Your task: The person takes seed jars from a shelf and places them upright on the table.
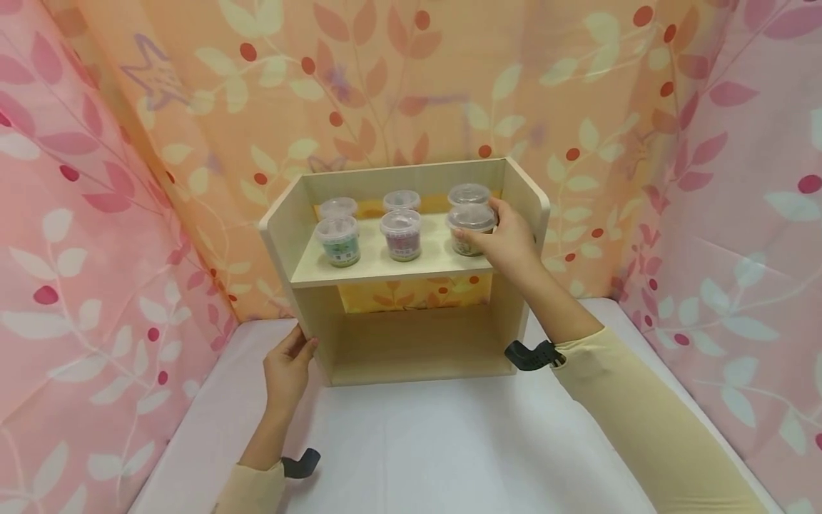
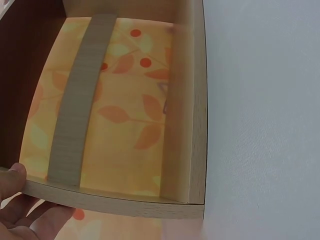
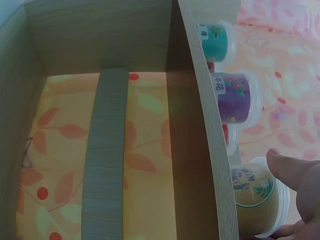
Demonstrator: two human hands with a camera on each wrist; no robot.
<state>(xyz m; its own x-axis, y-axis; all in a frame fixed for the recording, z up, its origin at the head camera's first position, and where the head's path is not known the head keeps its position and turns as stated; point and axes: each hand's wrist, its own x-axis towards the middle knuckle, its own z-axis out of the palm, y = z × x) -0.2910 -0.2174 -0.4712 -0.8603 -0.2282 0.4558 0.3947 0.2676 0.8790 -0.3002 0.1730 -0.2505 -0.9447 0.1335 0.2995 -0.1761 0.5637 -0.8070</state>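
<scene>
A small wooden shelf [image 1: 420, 375] stands on the white surface. My left hand [image 1: 287, 371] grips its left side panel low down; in the left wrist view the thumb [image 2: 14, 181] lies over the front edge and the fingers are outside the panel. On the upper board, my right hand [image 1: 510, 239] holds the front right lidded plastic cup [image 1: 467, 246], thumb on the near side and fingers round the right. Its label is beige with a leaf print in the right wrist view. Alongside stand a green-labelled cup [image 1: 340, 250] and a purple-labelled cup [image 1: 403, 245].
Behind the front row are more lidded cups: one at left [image 1: 338, 207], one in the middle [image 1: 402, 199] and one at right [image 1: 468, 193]. Patterned curtains [image 1: 385, 86] close in the back and sides. A wooden slat [image 2: 82, 100] crosses the lower compartment's back.
</scene>
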